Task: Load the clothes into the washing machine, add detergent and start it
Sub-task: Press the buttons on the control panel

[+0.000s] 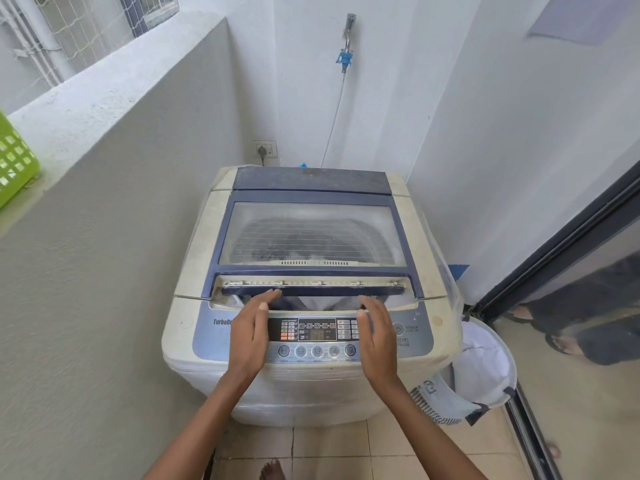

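Both hands flat-fingered, gripping nothing: left hand (254,336) fingertips at the front lip of the lid (311,291), right hand (377,341) just beside it over the control panel (311,332) (contact with the lip unclear). Lid on the washing machine (194,306) sits slightly ajar, clothes (318,303) inside the tub, pale in the gap. Lid likely stiff, light and hinged, best taken mid front lip; clothes soft, limp
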{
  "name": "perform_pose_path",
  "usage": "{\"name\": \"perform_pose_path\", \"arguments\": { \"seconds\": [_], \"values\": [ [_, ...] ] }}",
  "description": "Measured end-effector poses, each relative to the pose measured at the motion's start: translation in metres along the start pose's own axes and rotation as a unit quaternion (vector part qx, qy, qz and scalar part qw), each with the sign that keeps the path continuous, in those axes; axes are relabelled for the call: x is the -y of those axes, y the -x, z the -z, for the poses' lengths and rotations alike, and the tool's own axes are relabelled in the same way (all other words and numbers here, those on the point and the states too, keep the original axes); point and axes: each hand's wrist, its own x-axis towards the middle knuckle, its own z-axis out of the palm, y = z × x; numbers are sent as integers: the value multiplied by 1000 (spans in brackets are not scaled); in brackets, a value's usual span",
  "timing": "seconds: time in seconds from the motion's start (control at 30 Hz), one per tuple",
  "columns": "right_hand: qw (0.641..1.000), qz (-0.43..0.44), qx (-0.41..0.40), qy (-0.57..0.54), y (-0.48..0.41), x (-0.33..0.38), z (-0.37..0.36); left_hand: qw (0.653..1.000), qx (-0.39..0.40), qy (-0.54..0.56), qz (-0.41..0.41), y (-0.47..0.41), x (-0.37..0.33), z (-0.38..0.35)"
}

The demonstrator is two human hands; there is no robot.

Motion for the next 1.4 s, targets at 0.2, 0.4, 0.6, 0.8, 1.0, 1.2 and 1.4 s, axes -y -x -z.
{"name": "perform_pose_path", "arguments": {
  "seconds": [0.2,0.4,0.6,0.8,1.0,1.2,1.4],
  "values": [
    [971,-141,14,-195,-26,14,-3,982,46,172,69,-18,-1,-10],
    [954,-158,86,-238,-32,10,6,970,121,192,89,-26,10,-12],
    [946,-169,123,-247,-39,14,19,959,175,200,102,-35,10,-7],
    [949,-176,134,-226,-40,11,17,959,179,195,100,-37,12,-6],
    [951,-162,144,-220,-40,12,16,957,180,202,106,-38,12,-5],
    [950,-168,150,-216,-40,14,18,955,182,206,115,-38,9,-5],
    [949,-183,162,-199,-40,18,19,954,182,198,135,-37,6,-5]
  ]
}}
